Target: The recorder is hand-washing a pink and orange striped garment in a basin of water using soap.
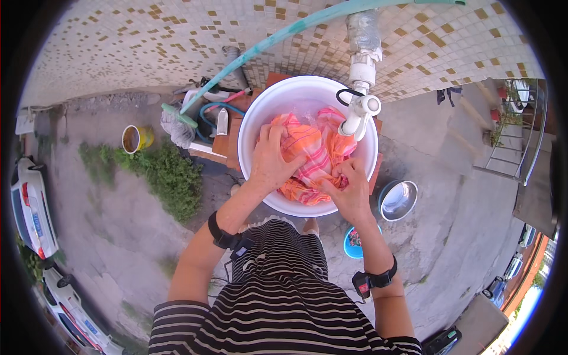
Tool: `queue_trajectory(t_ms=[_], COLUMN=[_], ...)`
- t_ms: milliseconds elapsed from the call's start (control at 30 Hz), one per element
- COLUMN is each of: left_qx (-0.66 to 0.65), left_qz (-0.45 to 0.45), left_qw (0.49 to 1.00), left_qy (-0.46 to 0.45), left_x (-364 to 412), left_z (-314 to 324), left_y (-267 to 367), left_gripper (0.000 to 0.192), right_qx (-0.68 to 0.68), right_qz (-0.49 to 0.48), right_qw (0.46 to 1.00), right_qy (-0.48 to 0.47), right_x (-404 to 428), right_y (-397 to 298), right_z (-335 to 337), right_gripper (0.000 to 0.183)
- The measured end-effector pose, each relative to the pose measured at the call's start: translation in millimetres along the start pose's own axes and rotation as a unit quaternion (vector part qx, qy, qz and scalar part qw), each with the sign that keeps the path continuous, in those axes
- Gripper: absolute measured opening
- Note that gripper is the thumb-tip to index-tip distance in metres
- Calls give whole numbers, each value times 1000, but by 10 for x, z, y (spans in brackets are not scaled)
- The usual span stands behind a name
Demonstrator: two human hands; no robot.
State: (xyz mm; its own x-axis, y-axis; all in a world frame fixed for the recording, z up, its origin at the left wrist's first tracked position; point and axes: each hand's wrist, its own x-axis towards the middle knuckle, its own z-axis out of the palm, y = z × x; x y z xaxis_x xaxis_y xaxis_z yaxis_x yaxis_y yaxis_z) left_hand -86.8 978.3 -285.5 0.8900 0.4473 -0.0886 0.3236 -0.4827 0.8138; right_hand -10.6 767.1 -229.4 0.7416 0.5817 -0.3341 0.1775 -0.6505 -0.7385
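A wet orange and pink plaid cloth (306, 144) lies bunched in a large white enamel basin (248, 120), with some water around its far side. My left hand (273, 159) rests on the left part of the cloth, thumb and fingers spread apart. My right hand (352, 186) has its fingers curled on the cloth's right edge, pinching a fold. Over the basin's right rim hangs a white tap (355, 117) with a lever. Whether water runs from it is hard to tell.
Beside the basin, a wooden stand (230, 144) holds a scrub brush (222, 122). A green hose (266, 42) crosses above. A metal basin (399, 199) and a blue basin (353, 252) with small items sit at the right. A yellow bucket (145, 137) stands left, near weeds. The tiled wall (177, 44) is ahead.
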Motion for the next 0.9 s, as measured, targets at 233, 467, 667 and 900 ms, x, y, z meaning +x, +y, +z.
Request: queue_trajectory(t_ms=[233, 467, 667, 900], left_qx=[191, 256, 241, 215], left_qz=[78, 35, 3, -130], left_qw=[978, 965, 966, 917], left_qy=[18, -48, -99, -311], left_x=[-176, 124, 513, 1141], left_z=[401, 656, 744, 601], left_y=[-183, -393, -413, -77], left_gripper=[94, 81, 64, 53], right_qx=[-166, -167, -202, -155], right_qz=[-96, -91, -66, 13], right_qw=[959, 968, 969, 987], right_qy=[208, 165, 125, 36], right_x=[167, 550, 877, 1324], right_y=[556, 980, 1210, 1729], right_z=[813, 915, 863, 900], right_gripper=[57, 59, 42, 32])
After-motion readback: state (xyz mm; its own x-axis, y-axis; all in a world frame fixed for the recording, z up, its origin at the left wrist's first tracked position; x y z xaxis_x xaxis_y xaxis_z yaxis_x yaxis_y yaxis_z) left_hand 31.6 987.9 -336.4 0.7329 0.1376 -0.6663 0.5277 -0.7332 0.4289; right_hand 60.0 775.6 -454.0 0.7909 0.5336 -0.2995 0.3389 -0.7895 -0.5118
